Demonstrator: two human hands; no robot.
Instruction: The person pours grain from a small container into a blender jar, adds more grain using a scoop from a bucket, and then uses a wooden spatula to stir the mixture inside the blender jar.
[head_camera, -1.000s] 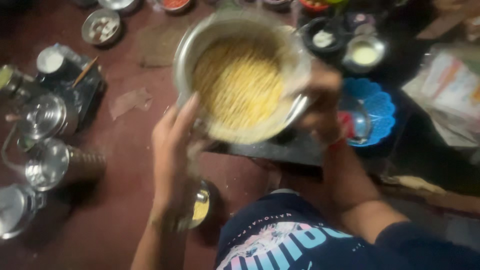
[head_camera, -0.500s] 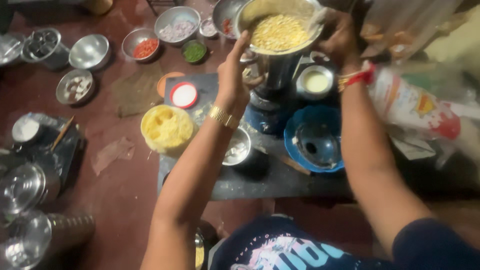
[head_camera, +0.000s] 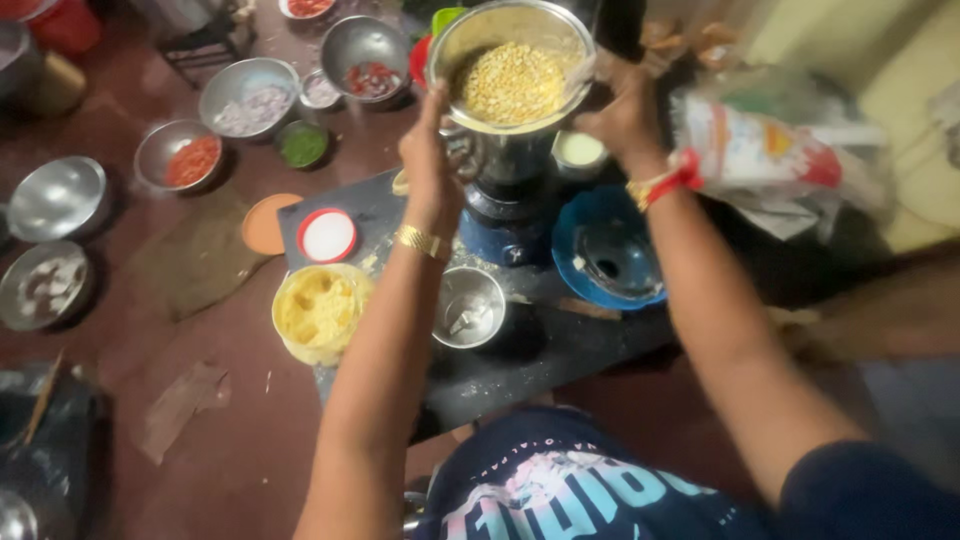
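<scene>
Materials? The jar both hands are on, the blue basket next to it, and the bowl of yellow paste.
Jar under the left hand and right hand: looks like polished steel, with a bright mirror-like rim and walls. Blue basket: probably moulded plastic, given its saturated colour and dull sheen. Bowl of yellow paste: pale yellow rim, likely plastic, though the blur leaves it open.

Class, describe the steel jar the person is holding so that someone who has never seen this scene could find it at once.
Start at the dark slab on the red floor. At its far end, above the blue base, the left hand and right hand grip the steel jar. Unlike the floor bowls, it stands tall and holds yellow grains.
</scene>
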